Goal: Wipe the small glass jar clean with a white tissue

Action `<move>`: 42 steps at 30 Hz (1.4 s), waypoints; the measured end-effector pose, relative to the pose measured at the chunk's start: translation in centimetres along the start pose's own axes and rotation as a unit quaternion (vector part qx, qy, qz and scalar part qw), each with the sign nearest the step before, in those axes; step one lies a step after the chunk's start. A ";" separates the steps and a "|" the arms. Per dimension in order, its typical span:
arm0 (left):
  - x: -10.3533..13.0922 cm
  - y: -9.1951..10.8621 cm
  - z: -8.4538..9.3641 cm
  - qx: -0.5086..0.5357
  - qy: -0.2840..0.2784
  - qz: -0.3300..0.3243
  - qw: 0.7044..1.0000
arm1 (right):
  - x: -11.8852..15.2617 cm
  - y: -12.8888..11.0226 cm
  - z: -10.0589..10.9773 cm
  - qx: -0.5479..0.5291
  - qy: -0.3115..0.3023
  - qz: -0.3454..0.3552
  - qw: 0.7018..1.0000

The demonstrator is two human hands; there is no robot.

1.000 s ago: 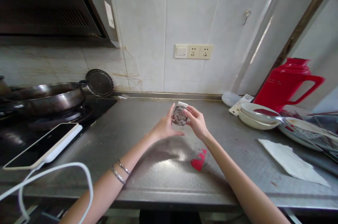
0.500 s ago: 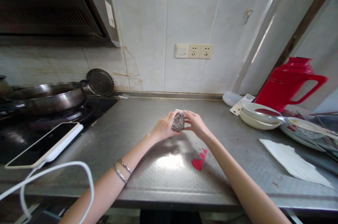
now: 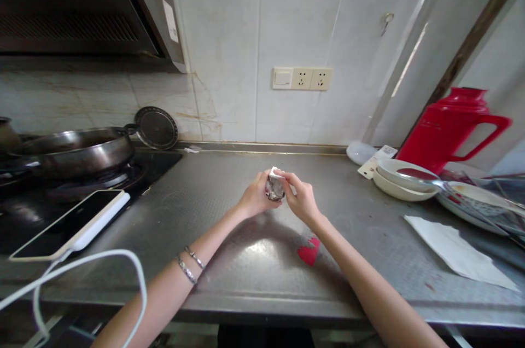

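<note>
Both hands meet above the middle of a steel counter [image 3: 229, 200]. Between them is a small shiny wrapped packet [image 3: 274, 187] with a white edge at its top. My left hand [image 3: 255, 199] cups it from the left side. My right hand [image 3: 301, 198] pinches its top right with fingertips. The packet is held a little above the counter surface. A torn red scrap [image 3: 308, 253] lies on the counter just below my right wrist.
A dark pan [image 3: 69, 150] sits on the stove at the left. A phone [image 3: 69, 223] with a white cable [image 3: 102, 266] lies near the front left. Right: stacked bowls [image 3: 400, 180], a red thermos jug [image 3: 447, 126], plates and a white paper napkin [image 3: 455, 252].
Both hands closed in tighter around the packet and turned it; my right fingers shifted onto its top. Hands stayed over the same spot.
</note>
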State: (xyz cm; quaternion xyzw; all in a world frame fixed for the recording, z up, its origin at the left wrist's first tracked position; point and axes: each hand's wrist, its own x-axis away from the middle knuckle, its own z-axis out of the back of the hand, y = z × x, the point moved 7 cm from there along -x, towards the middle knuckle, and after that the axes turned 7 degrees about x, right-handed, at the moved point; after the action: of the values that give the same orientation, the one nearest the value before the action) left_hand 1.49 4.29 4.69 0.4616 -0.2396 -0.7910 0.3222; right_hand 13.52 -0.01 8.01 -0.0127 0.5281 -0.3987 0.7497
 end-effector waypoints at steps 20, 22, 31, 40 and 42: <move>-0.8 -1.3 2.2 0.057 0.064 0.065 0.994 | 0.7 0.0 1.3 -0.035 0.107 -0.083 0.990; -0.6 -0.6 1.9 0.018 0.045 0.046 0.998 | 0.7 1.1 1.6 -0.042 0.143 -0.126 0.981; -0.2 0.5 0.6 -0.005 0.004 0.031 1.000 | 0.1 1.0 0.2 -0.032 0.041 -0.103 0.993; -0.6 -0.3 0.9 0.073 0.032 0.060 0.995 | 0.5 -1.0 0.4 0.007 0.032 0.044 0.998; -0.6 -0.3 0.7 0.075 0.031 0.059 0.995 | 0.6 -1.6 0.3 0.035 0.028 0.093 0.995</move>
State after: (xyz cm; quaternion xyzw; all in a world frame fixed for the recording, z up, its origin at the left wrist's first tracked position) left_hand 0.96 4.97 5.13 0.4942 -0.3148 -0.7356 0.3400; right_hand 12.91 -1.61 8.33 0.0739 0.5336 -0.3461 0.7681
